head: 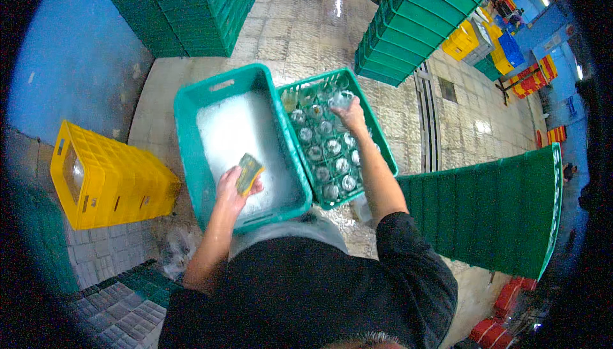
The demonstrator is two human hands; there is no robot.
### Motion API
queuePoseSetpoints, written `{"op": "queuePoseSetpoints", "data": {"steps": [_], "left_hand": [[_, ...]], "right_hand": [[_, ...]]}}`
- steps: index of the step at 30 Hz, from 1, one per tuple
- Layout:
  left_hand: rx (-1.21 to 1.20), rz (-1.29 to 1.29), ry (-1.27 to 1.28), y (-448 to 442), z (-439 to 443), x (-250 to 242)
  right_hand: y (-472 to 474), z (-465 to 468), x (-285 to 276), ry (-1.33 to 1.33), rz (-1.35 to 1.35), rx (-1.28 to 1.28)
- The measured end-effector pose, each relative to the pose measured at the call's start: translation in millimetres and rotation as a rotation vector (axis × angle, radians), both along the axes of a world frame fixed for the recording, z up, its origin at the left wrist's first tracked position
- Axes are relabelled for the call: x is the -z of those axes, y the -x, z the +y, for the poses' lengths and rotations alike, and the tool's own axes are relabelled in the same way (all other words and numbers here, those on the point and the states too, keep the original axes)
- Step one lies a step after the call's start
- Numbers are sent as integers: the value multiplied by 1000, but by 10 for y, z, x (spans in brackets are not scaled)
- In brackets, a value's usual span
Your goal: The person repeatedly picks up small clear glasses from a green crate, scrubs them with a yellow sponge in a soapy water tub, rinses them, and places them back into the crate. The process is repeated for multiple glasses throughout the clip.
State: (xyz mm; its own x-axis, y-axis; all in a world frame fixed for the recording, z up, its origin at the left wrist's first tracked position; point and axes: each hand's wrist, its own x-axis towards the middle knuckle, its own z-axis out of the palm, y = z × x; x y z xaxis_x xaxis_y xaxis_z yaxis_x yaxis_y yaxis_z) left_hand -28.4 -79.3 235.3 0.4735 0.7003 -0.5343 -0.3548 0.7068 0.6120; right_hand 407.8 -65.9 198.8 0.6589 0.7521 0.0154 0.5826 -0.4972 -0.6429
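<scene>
My left hand grips a sponge, yellow with a dull green scouring side, above a large green plastic tub that contains white, foamy water. Touching the tub on its right is a green plastic crate with a divided grid, filled with rows of clear glass vessels. At the crate's far right part, my right hand has its fingers around one clear glass vessel. Whether that vessel is raised clear of the grid cannot be told.
Tall stacks of green crates stand far left, far right and at right. A yellow crate stack is beside the tub at left. A floor drain channel runs past the right side. Distant people are visible at the right edge.
</scene>
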Motion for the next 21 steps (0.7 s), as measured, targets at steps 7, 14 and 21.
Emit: {"op": "queuePoseSetpoints", "data": {"steps": [7, 14, 21], "left_hand": [[-334, -67, 270, -148, -344, 175], [-322, 139, 0, -655, -275, -255], [-6, 558, -473, -1876, 397, -547]], "right_hand": [[-1048, 480, 472, 499, -497, -249], [-1062, 739, 569, 553, -615, -470], [-938, 432, 605, 102, -218, -302]]}}
